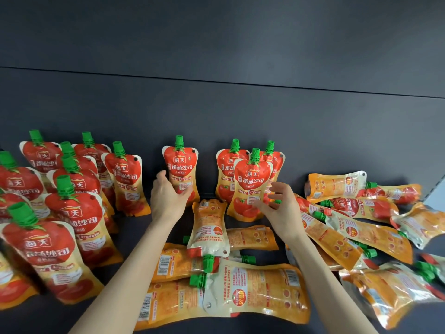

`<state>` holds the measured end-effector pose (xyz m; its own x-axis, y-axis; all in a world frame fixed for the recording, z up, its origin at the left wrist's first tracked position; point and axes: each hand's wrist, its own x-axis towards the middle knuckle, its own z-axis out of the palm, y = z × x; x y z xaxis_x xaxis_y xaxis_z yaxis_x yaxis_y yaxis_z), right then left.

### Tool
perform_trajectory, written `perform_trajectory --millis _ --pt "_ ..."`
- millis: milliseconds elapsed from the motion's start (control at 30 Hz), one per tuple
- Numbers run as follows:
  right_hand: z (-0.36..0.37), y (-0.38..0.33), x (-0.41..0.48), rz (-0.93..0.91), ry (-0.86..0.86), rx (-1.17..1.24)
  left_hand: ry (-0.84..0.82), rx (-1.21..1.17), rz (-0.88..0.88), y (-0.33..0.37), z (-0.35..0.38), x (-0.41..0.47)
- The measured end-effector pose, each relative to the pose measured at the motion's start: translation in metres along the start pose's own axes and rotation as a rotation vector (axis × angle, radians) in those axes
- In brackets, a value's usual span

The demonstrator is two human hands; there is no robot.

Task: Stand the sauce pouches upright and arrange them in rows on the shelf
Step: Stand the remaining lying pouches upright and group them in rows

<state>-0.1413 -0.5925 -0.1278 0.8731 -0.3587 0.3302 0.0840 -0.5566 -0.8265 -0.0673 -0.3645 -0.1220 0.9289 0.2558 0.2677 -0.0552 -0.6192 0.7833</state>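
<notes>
The left hand (168,191) is gripping an upright tomato sauce pouch (181,172) low on its side, fingers wrapped; the right hand (279,201) is hovering with fingers spread beside another standing pouch (250,186) on the shelf (313,141). Soft, glossy packs likely sag — hold the body, not the cap.

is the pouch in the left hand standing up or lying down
Upright. The pouch stands with its green cap pointing up, the left hand gripping its lower left side.
</notes>
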Motion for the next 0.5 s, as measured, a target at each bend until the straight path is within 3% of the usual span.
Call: perform_trajectory --millis 100,267,333,500 --pt "-0.008 -0.001 -0.016 -0.054 -0.060 -0.018 -0.142 0.045 0.080 0.000 -0.007 -0.026" --pt "-0.007 0.003 -0.034 -0.091 -0.515 -0.250 -0.589 0.323 0.111 0.003 -0.018 -0.066" --pt "-0.005 0.003 -0.035 -0.118 -0.584 -0.354 -0.637 0.329 0.108 0.001 -0.021 -0.072" --pt "-0.006 -0.002 -0.034 -0.172 -0.612 -0.454 -0.574 0.241 0.059 0.001 -0.029 -0.073"
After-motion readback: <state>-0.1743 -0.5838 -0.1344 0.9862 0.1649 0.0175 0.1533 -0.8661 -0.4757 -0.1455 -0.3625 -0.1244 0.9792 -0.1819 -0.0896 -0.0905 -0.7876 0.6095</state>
